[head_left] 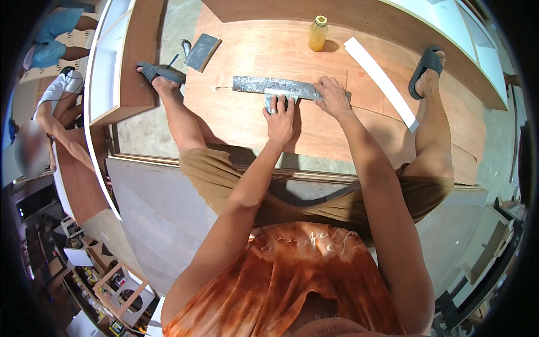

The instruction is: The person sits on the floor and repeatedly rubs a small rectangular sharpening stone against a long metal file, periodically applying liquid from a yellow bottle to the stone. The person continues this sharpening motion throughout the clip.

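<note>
A long, flat, grey-speckled strip [252,84] lies crosswise on the plywood sheet [224,123] between my feet. My left hand [279,121] presses a small pale grey-green piece [269,102] against the strip's near edge, its fingers bent over it. Whether that piece is folded cloth or a block, I cannot tell. Toward the strip's right end, my right hand [332,96] grips it, fingers curled over the top. A thin dark line or rod [223,87] shows on the plywood just past the strip's left end.
Beyond my hands stands a bottle of yellow liquid [318,36]. A white strip [382,84] lies right; a dark flat board [202,53] lies left. Wooden cabinet frames border the far side [348,14] and left [132,62]. Another person [59,112] bends over at the left.
</note>
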`<state>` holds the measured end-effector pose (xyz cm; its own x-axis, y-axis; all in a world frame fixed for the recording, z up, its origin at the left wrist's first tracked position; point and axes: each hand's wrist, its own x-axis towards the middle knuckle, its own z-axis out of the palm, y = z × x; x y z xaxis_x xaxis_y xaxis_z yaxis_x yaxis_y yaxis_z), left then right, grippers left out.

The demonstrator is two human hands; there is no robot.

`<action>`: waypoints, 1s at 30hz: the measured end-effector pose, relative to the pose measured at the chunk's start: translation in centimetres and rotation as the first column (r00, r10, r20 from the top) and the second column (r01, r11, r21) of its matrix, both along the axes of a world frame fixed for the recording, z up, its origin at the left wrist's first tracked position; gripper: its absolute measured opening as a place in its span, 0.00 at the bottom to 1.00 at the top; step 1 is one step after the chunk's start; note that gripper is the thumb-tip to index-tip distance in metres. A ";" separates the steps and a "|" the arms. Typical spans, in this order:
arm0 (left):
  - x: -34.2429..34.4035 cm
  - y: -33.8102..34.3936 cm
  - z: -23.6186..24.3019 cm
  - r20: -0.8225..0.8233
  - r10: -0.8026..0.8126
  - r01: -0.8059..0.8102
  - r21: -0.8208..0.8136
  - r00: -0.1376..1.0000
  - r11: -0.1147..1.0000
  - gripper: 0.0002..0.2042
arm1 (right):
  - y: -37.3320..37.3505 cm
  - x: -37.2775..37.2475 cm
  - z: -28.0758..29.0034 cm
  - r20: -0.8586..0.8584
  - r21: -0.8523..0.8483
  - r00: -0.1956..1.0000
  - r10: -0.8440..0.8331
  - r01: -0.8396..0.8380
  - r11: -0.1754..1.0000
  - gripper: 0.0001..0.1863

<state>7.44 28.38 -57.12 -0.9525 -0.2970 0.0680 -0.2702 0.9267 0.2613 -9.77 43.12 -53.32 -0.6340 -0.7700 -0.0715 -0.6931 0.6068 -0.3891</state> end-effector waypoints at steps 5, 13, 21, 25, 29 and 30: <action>1.9 -1.1 2.8 0.009 0.031 -0.031 0.063 0.999 0.998 0.22 | 0.1 -0.1 0.3 0.010 0.000 1.000 -0.015 0.015 1.000 0.28; -3.9 -3.4 5.2 0.228 0.226 -0.252 0.095 0.947 0.963 0.20 | -0.4 0.1 0.4 0.002 0.010 1.000 -0.007 0.007 1.000 0.27; -2.6 1.5 6.4 0.348 -0.001 -0.043 0.117 0.938 0.992 0.18 | 0.1 -0.2 0.3 0.001 0.006 1.000 -0.020 0.020 1.000 0.28; -2.0 2.1 6.6 0.129 -0.010 -0.004 0.108 0.992 0.994 0.30 | -0.2 0.5 0.4 0.013 -0.006 1.000 -0.025 0.025 1.000 0.29; -2.7 2.8 2.2 0.015 -0.056 0.056 0.021 0.998 0.998 0.26 | -0.1 0.1 0.5 0.014 0.010 1.000 -0.009 0.009 1.000 0.29; -2.4 2.9 1.2 0.014 -0.068 0.068 -0.003 0.998 0.998 0.26 | -0.3 0.1 0.4 0.005 0.008 1.000 -0.005 0.005 1.000 0.29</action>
